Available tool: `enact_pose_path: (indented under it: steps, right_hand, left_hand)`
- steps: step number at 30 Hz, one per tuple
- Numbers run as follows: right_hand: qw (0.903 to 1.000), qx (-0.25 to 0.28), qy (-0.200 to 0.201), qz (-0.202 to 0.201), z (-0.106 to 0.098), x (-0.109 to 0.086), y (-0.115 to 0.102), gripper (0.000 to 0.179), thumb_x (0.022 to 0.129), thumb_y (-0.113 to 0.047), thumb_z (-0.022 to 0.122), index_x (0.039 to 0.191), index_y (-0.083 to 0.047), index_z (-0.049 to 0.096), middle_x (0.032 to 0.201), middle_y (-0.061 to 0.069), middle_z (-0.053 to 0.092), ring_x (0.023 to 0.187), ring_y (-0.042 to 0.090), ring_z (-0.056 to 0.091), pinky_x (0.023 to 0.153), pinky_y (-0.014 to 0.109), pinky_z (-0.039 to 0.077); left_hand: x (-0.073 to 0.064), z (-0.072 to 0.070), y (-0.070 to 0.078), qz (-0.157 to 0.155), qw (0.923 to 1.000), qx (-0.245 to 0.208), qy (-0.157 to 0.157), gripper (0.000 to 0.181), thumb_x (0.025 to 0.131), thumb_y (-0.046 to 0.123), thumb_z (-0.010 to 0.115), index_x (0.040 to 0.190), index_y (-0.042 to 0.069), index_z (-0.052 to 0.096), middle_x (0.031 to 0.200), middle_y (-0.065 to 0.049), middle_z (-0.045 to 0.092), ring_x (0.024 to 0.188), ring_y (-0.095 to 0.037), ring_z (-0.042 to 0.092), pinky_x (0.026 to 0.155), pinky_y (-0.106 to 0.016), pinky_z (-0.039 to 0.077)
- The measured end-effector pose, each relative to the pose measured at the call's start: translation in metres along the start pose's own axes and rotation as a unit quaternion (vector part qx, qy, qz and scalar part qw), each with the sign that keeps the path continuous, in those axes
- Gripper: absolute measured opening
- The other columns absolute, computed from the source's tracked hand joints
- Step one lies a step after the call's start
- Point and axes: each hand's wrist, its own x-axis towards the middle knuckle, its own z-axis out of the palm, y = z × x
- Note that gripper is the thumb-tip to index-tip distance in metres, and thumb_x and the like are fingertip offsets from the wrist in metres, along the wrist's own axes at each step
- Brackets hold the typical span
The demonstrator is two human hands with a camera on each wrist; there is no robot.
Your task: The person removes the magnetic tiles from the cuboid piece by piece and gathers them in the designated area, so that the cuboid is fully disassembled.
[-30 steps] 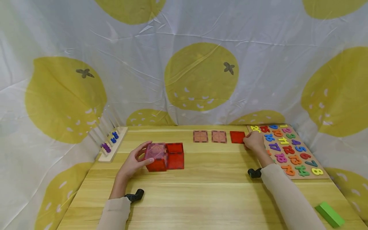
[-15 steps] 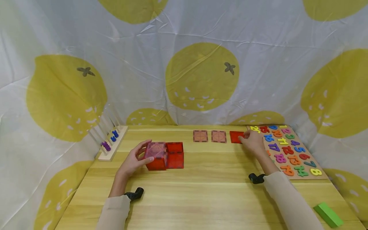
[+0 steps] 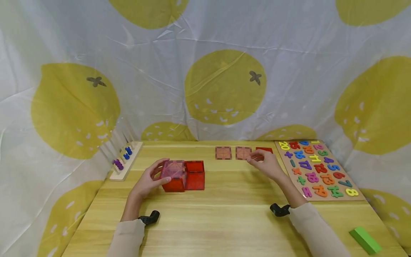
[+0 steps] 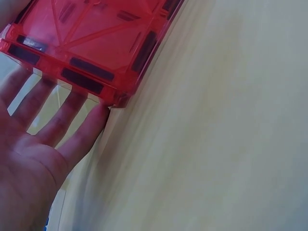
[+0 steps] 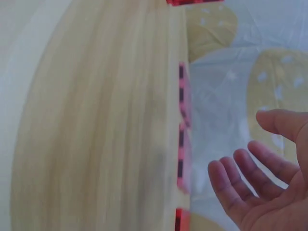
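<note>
In the head view, my left hand (image 3: 146,184) grips a cube of see-through magnetic tiles (image 3: 174,185), red at the front and pink on top. Its thumb is at the front and the fingers lie along the far left side. Adjoining the cube are a flat red tile (image 3: 195,181) and an upright red tile (image 3: 194,166). My right hand (image 3: 268,167) hovers with loosely bent fingers near a pink tile (image 3: 242,152), partly covering a red tile (image 3: 265,149). The right wrist view shows nothing between the fingers of the right hand (image 5: 276,185).
Another pink tile (image 3: 223,152) lies left in the back row. A number board (image 3: 343,197) is at the right, a green block (image 3: 365,240) nearer the front. A peg stand with beads (image 3: 135,153) stands at the left, and a lemon-patterned cloth (image 3: 154,89) hangs behind the table.
My right hand has let go of the red tile's edge and moved left toward the pink tile, uncovering more of the number board. The left hand keeps its grip on the cube.
</note>
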Motion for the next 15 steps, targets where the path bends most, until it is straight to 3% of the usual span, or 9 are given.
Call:
enact_pose_path:
  steps: [8, 15]
  right_hand:
    - [0.9991, 0.020, -0.027, -0.025, 0.026, 0.002, -0.021, 0.044, 0.094, -0.035, 0.076, 0.126, -0.005, 0.069, 0.120, 0.015, 0.072, 0.105, 0.030, 0.071, 0.082, 0.042, 0.061]
    - [0.9946, 0.068, -0.052, -0.059, 0.050, 0.005, -0.037, 0.044, 0.093, -0.028, 0.079, 0.128, -0.004, 0.068, 0.124, 0.016, 0.069, 0.107, 0.029, 0.070, 0.089, 0.043, 0.062]
  left_hand:
    - [-0.001, 0.000, 0.001, 0.007, 0.9998, -0.019, -0.010, 0.073, 0.093, 0.009, 0.075, 0.157, 0.012, 0.040, 0.157, -0.014, 0.042, 0.135, -0.022, 0.050, 0.099, -0.023, 0.055]
    - [-0.002, -0.001, 0.002, -0.002, 0.9999, -0.006, -0.008, 0.073, 0.092, 0.010, 0.076, 0.156, 0.011, 0.040, 0.155, -0.015, 0.043, 0.136, -0.034, 0.047, 0.098, -0.023, 0.055]
